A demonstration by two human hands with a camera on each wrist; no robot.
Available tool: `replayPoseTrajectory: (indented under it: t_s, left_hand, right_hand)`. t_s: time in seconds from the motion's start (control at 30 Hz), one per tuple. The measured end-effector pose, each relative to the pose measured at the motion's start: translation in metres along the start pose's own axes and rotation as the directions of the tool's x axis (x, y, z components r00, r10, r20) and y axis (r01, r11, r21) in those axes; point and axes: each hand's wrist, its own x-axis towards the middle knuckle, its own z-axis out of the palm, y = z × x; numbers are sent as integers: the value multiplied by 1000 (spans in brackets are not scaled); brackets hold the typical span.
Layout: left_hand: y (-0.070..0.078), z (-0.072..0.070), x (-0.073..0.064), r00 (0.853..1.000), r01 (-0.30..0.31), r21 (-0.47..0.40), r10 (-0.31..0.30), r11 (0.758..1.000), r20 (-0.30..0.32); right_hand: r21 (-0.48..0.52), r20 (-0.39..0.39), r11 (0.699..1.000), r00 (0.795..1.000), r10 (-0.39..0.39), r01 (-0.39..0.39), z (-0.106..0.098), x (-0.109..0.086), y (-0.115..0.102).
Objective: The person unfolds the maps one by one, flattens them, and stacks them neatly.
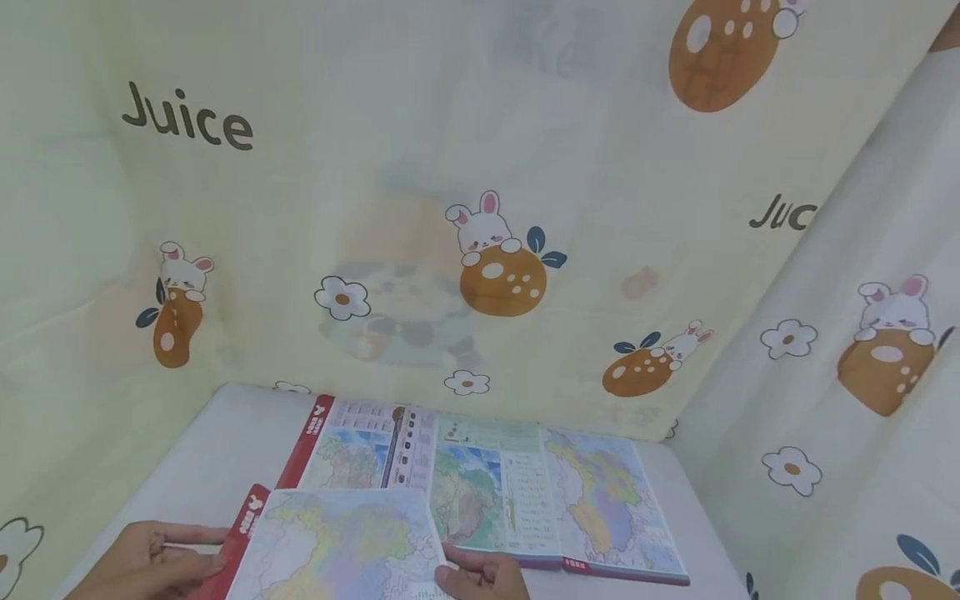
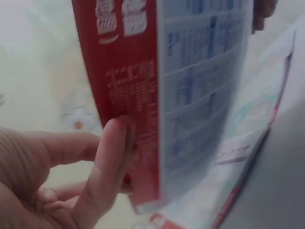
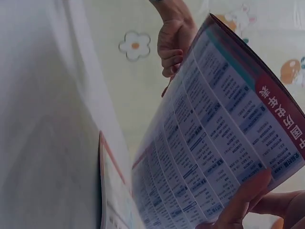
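Observation:
A map sheet (image 1: 337, 542) with a colored map on its face and a red strip along its left edge is held up by both hands, above the table's near part. My left hand (image 1: 150, 560) pinches the red strip between thumb and fingers; the left wrist view shows white lettering on that strip (image 2: 124, 62). At the opposite edge, my right hand (image 1: 487, 577) pinches the sheet with its thumb on the face. In the right wrist view the sheet's back (image 3: 205, 124) carries columns of printed text, with layered edges at the top.
Behind the held sheet, an opened-out map folder (image 1: 487, 500) with several printed panels and a red left strip lies on the white table (image 1: 202, 450). A curtain (image 1: 390, 125) printed with rabbits, fruit and flowers hangs close behind the table and along its sides.

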Motion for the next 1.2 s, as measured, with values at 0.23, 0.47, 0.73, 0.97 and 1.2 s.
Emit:
replayPoseTrajectory:
  t_s: [0.23, 0.47, 0.73, 0.97, 1.2]
  left_hand:
    - [19, 32, 54, 984, -91, 137, 110, 986, -142]
    - [19, 54, 93, 954, -164, 206, 209, 965, -217]
    - [16, 76, 136, 937, -204, 180, 245, 962, -250]
    - [6, 89, 168, 913, -148, 215, 216, 965, -345]
    - [5, 95, 186, 917, -109, 246, 193, 963, -350]
  right_hand:
    - [-101, -100, 988, 987, -129, 119, -21, 10, -9]
    - [-197, -180, 962, 958, -225, 188, -69, 60, 49]
    - [-197, -219, 963, 949, -229, 186, -130, 122, 118]
    - [-263, -293, 953, 929, -227, 150, -91, 87, 60]
    - [-279, -428, 960, 900, -89, -37, -78, 94, 38]
